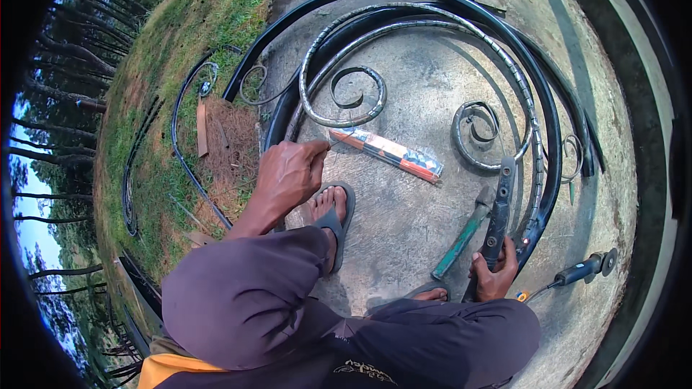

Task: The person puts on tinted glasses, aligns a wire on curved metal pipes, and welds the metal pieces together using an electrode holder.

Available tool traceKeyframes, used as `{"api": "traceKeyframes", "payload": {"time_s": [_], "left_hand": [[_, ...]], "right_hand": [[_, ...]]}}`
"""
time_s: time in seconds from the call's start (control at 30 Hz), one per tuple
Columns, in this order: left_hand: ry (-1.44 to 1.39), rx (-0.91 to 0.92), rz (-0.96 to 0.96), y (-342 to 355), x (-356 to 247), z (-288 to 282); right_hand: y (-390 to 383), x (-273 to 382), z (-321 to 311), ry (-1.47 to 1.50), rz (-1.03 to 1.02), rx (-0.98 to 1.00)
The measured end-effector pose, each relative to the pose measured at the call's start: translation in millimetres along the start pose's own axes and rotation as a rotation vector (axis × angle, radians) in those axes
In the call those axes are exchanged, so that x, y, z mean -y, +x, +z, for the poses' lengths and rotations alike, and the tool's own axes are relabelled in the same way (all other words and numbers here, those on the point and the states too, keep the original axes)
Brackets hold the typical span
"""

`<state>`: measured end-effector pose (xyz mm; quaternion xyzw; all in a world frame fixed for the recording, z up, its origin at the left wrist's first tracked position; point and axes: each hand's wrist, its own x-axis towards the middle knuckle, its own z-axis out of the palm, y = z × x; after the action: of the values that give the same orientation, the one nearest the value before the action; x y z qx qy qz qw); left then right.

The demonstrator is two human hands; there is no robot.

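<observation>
My left hand (290,174) is closed in a pinch above my left foot, a thin rod showing at its fingertips. Just beyond it lies an orange-and-white box (393,155) in torn clear wrapping. In my right hand (494,274) is a black welding electrode holder (497,220), its bolted jaw pointing away from me. Beside the holder, on its left, rests a hammer (460,241) with a green handle. Curved metal bars with scrolled ends (358,86) lie ahead of both hands, inside a large arch of black tube (537,94).
An angle grinder (580,270) lies on the concrete (404,238) at the right. Another scroll (479,130) curls near the holder's tip. On the grass at left are bent dark bars (176,126) and a wooden piece (202,126). A small orange glow shows on the tube near my right hand.
</observation>
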<state>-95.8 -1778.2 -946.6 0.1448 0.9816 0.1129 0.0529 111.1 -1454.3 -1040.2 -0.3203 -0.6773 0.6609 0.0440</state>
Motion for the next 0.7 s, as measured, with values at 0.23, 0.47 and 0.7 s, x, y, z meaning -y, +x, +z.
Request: {"api": "traceKeyframes", "payload": {"time_s": [0.23,0.47,0.7], "left_hand": [[0.077,-0.102,-0.028,39,52,-28],[-0.037,-0.047,0.132,114,44,-14],[-0.223,-0.119,0.406,157,-23,0]], "right_hand": [[-22,39,-64,-0.454,-0.117,-0.436],[-88,107,-79,-0.623,-0.238,-0.928],[-140,198,-59,-1.169,-0.176,-1.090]]}}
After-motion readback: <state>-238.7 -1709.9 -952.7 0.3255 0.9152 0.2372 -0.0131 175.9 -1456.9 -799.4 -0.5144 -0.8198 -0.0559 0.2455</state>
